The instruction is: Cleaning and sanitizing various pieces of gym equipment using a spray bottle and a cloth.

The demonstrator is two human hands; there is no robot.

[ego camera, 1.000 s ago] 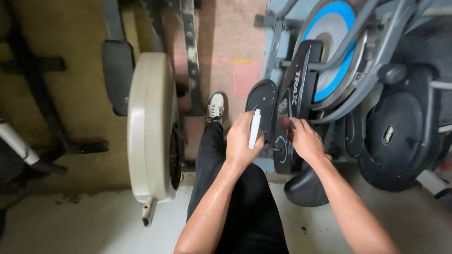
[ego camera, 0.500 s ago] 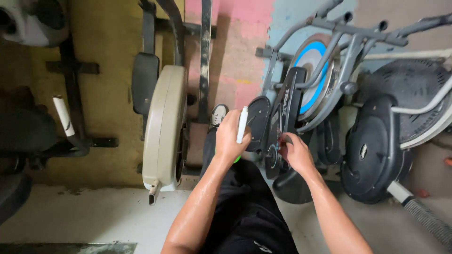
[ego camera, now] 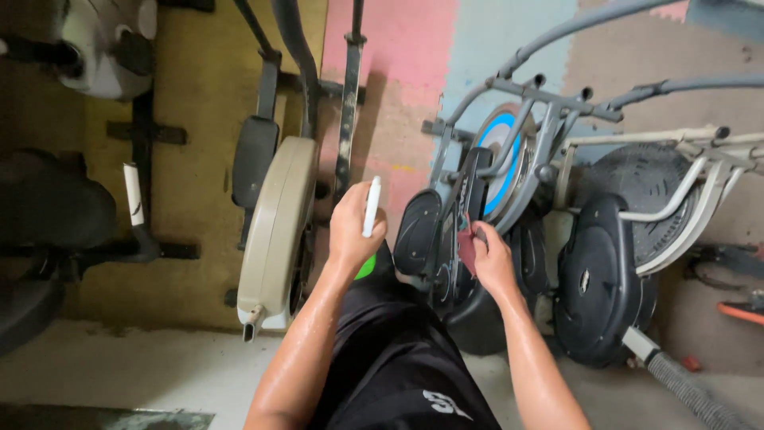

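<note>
Gripping a white tube (ego camera: 372,206), the left hand (ego camera: 354,227) is held upright over the black-clad knee (ego camera: 398,334). A dark red cloth (ego camera: 466,247) is pinched in the right hand (ego camera: 489,259) and pressed against the black exercise machine (ego camera: 446,239). A beige machine (ego camera: 274,231) is parked just left, and another black one (ego camera: 601,279) is seen right.

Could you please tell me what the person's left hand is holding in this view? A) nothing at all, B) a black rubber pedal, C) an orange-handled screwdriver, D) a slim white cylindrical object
D: the left hand is closed around a slim white cylindrical object that points upward, while the right hand presses a small dark red piece against the black and blue exercise machine.
</note>
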